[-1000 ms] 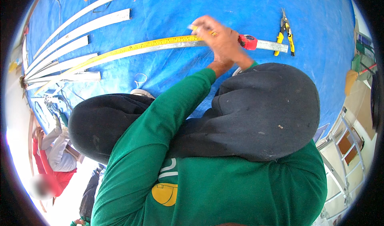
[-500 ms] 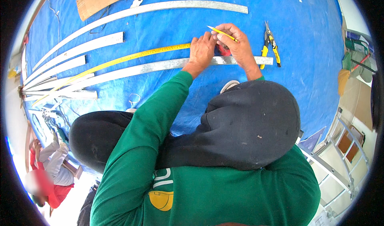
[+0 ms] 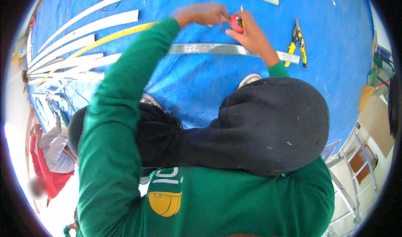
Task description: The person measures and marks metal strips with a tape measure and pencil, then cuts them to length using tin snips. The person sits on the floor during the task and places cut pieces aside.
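- Presently clasped firmly in closed right hand [image 3: 252, 33]: red tape measure [image 3: 235, 24], with thin yellow pencil [image 3: 242, 9] projecting beyond.
- Just left of that grip: left hand [image 3: 205, 14], blurred; hold impossible to tell.
- Farther left: yellow blade [image 3: 125, 31], drawn out, not wound in.
- On near side of grip: metal strip [image 3: 209, 49], any marking indiscernible.

We hold the red tape [image 3: 237, 24] in our right hand [image 3: 251, 35], its yellow blade [image 3: 125, 31] drawn out far to the left, partly hidden from our view. Our yellow pencil [image 3: 242, 9] sticks up from the same hand, just beside the tape, its lower part covered.
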`<move>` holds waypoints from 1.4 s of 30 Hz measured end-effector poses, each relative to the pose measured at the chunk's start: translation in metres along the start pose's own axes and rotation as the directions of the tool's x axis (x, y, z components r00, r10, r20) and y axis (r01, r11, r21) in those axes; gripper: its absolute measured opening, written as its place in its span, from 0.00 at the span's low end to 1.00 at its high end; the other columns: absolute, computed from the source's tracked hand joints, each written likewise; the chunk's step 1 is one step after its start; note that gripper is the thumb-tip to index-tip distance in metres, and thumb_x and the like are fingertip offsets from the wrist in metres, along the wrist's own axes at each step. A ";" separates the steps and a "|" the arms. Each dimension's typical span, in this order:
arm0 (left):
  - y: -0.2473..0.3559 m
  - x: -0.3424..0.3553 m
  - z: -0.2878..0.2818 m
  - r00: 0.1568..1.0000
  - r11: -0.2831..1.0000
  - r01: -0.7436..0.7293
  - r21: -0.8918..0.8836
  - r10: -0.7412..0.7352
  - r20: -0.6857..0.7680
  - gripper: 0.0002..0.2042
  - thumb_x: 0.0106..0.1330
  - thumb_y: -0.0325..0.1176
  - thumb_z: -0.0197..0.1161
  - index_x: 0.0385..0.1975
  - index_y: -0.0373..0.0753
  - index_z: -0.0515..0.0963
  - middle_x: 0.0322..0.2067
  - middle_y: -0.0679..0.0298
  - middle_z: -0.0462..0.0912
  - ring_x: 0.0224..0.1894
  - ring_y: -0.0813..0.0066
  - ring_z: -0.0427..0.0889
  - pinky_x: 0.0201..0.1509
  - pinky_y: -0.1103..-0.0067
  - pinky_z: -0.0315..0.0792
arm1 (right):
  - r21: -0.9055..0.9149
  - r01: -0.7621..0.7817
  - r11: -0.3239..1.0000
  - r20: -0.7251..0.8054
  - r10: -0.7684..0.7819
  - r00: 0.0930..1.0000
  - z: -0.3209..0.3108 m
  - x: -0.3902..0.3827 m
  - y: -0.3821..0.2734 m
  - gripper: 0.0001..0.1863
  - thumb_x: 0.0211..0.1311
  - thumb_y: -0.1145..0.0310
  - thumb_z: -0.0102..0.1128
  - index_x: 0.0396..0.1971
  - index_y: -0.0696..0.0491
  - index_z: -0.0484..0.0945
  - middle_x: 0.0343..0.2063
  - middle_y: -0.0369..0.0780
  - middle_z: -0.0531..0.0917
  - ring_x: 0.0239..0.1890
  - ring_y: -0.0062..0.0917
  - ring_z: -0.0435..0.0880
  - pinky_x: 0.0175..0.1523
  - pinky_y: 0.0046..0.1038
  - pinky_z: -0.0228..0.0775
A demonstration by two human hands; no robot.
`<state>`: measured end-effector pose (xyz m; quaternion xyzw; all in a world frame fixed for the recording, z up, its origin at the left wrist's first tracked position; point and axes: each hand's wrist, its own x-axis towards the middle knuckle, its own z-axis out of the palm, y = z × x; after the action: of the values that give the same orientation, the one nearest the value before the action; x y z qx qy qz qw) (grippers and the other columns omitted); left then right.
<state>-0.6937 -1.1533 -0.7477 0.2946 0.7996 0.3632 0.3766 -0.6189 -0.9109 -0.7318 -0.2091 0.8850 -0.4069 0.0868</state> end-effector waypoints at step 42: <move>-0.021 -0.176 0.050 0.971 0.869 0.240 0.432 -0.218 -0.100 0.27 0.70 0.49 0.73 0.60 0.38 0.75 0.52 0.47 0.84 0.56 0.45 0.84 0.60 0.54 0.77 | -0.384 -0.159 0.910 -0.179 0.095 0.979 -0.024 -0.019 0.067 0.33 0.59 0.55 0.75 0.57 0.62 0.75 0.52 0.57 0.81 0.56 0.53 0.81 0.65 0.46 0.74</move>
<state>-0.5614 -1.2775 -0.7189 0.2667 0.8990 0.1323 0.3213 -0.6299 -0.8474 -0.7673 -0.1315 0.9647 -0.2280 -0.0006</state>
